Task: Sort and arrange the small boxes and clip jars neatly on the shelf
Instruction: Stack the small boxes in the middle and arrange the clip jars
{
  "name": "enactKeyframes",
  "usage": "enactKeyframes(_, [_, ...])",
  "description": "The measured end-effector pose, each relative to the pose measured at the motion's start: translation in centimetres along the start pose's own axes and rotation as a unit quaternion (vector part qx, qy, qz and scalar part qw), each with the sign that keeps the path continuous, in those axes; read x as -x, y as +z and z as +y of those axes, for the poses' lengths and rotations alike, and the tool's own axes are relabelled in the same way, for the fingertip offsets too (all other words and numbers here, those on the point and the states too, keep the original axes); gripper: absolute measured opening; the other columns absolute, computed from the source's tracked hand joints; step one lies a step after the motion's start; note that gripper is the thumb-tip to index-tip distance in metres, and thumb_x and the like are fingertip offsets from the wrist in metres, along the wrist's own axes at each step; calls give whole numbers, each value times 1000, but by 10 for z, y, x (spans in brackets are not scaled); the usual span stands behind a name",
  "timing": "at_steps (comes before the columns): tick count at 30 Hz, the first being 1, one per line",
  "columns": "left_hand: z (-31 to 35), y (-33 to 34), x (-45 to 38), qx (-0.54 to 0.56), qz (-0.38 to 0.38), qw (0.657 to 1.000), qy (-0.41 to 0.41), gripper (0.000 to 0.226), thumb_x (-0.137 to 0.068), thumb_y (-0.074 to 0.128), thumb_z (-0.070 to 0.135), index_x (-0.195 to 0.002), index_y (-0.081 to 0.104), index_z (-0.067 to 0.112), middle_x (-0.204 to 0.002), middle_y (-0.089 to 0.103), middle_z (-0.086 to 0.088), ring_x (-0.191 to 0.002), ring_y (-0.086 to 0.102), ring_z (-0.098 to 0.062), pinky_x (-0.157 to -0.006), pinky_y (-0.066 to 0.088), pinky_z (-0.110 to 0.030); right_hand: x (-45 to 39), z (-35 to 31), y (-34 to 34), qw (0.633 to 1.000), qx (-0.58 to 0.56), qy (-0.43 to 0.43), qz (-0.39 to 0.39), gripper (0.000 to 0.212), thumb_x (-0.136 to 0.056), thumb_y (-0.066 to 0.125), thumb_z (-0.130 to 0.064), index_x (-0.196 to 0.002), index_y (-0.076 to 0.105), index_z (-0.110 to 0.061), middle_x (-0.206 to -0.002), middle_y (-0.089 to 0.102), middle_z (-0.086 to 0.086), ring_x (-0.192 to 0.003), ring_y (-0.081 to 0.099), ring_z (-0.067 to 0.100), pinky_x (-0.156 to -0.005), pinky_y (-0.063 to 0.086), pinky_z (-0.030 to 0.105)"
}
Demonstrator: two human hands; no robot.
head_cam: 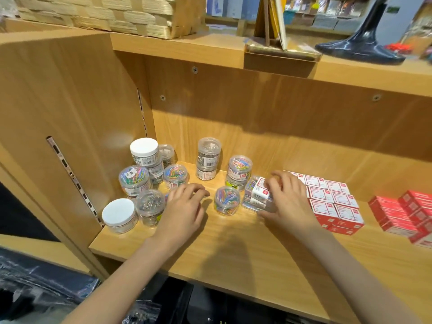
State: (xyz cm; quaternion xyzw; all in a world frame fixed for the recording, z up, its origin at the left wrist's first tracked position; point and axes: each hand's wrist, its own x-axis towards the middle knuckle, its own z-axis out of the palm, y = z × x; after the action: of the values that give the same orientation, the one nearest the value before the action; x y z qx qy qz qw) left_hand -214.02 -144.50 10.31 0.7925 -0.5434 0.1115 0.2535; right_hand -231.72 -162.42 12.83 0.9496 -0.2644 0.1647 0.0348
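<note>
Several clear clip jars stand on the wooden shelf (233,242). A jar of coloured clips (226,200) sits between my hands. My left hand (184,206) hovers with curled fingers over a jar that it mostly hides, beside a jar of silver clips (149,206). My right hand (287,197) grips a small white and red box (261,190) lying on top of a clear jar (253,203). Right of it, white and red boxes (332,197) lie in rows.
Two white-lidded jars (119,215) (144,148) stand at the left by the side panel. Stacked jars (208,157) (239,170) stand further back. Red boxes (406,213) are piled at the far right. A woven basket (105,15) sits on the shelf above.
</note>
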Motion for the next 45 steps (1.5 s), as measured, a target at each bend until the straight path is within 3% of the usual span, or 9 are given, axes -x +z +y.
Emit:
enactKeyframes(4, [-1, -1, -1, -60, 16, 998, -23, 35, -80, 38, 28, -103, 60, 15, -106, 59, -4, -99, 40, -21, -85, 39, -41, -4, -3, 19, 998, 42, 26, 50, 84, -36, 90, -36, -103, 42, -17, -108, 55, 13, -97, 55, 34, -86, 44, 47])
enactKeyframes(10, [-19, -12, -8, -186, 5, 982, -42, 25, -76, 60, 28, -89, 65, 8, -86, 63, -11, -80, 59, -32, -91, 27, -45, -31, 10, 23, 990, 116, 50, 68, 76, -46, 87, -31, -104, 41, -13, -100, 53, 15, -90, 51, 34, -86, 27, 47])
enactKeyframes(14, [-27, -16, -11, -203, -85, 974, -53, 45, -75, 38, 46, -74, 65, 10, -68, 65, -9, -65, 64, -29, -89, 41, -50, -46, 17, 20, 986, 144, 61, 54, 79, -42, 89, -33, -101, 41, -11, -94, 53, 17, -85, 51, 34, -82, 25, 46])
enactKeyframes(19, [-29, -23, -14, -189, -186, 960, -87, 60, -76, 54, 63, -123, 46, 25, -130, 50, 1, -120, 44, -23, -109, 11, -39, -44, 20, 24, 991, 104, 62, 51, 70, -51, 86, -31, -106, 49, -9, -105, 51, 19, -94, 49, 35, -89, 28, 49])
enactKeyframes(27, [-29, -33, -11, 13, -110, 990, -82, 84, -54, 52, 68, -120, 39, 17, -118, 55, 3, -116, 47, -18, -110, 13, -36, -32, -13, 4, 989, -121, -14, 89, 32, -77, 67, -29, -99, 54, -9, -122, 47, 12, -111, 37, 25, -94, 30, 38])
enactKeyframes(32, [-9, -35, -16, 175, -47, 983, -14, 80, -58, 60, 61, -123, 41, 19, -119, 50, 9, -109, 51, -12, -91, 42, -28, -24, -56, -11, 909, -417, -19, -16, 18, -82, 67, -25, -92, 56, -15, -86, 58, -7, -80, 54, 0, -75, 41, 11])
enactKeyframes(37, [22, -16, -33, 189, -37, 981, 31, 81, -62, 61, 63, -125, 42, 16, -121, 51, 4, -106, 49, -12, -90, 40, -25, -26, -52, -13, 771, -619, 109, -101, 30, -78, 64, 7, -88, 51, -18, -80, 57, 1, -55, 57, 2, -57, 47, 16])
enactKeyframes(40, [28, -4, -37, 194, -71, 977, 58, 77, -66, 67, 54, -128, 43, 14, -121, 49, 1, -105, 47, -11, -92, 36, -21, -16, -15, -15, 798, -585, 126, -78, 26, -78, 66, -2, -88, 57, -24, -77, 61, -3, -59, 54, 4, -60, 46, 20])
enactKeyframes(45, [26, 20, -33, 98, -120, 986, 53, 63, -75, 68, 40, -131, 45, 21, -132, 43, 1, -117, 34, -20, -102, 32, -35, 6, 15, -3, 918, -365, 117, -104, 18, -80, 61, -17, -97, 64, -24, -84, 65, -3, -75, 57, 15, -66, 41, 23])
